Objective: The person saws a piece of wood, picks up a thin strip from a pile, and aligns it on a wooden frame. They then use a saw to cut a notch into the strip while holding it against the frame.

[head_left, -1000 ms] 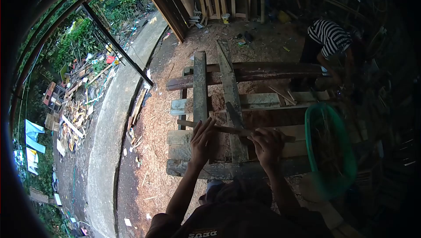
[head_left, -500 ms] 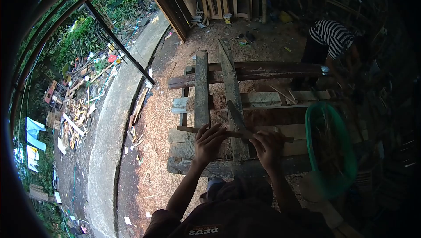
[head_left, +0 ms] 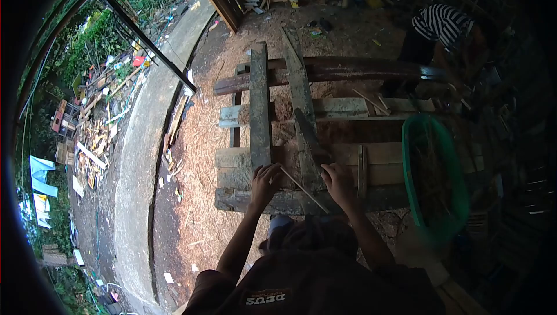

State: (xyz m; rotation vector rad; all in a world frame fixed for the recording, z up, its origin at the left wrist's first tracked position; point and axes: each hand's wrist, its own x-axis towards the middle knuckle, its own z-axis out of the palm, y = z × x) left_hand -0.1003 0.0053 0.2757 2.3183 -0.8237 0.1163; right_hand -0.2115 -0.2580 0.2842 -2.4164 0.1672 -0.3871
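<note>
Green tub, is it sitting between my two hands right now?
No, the green tub is off to the right of your right hand, outside the gap between the hands.

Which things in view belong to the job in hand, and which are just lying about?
Likely in the job: left hand, right hand, thin stick between them, dark blade-like piece, plank bench.

Apparently just lying about: outdoor scrap-wood heap, small bucket at the back.

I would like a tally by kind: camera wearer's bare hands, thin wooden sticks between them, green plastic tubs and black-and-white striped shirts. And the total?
Bare left hand and bare right hand: 2
Thin wooden stick: 1
Green plastic tub: 1
Black-and-white striped shirt: 1
Total: 5
</note>
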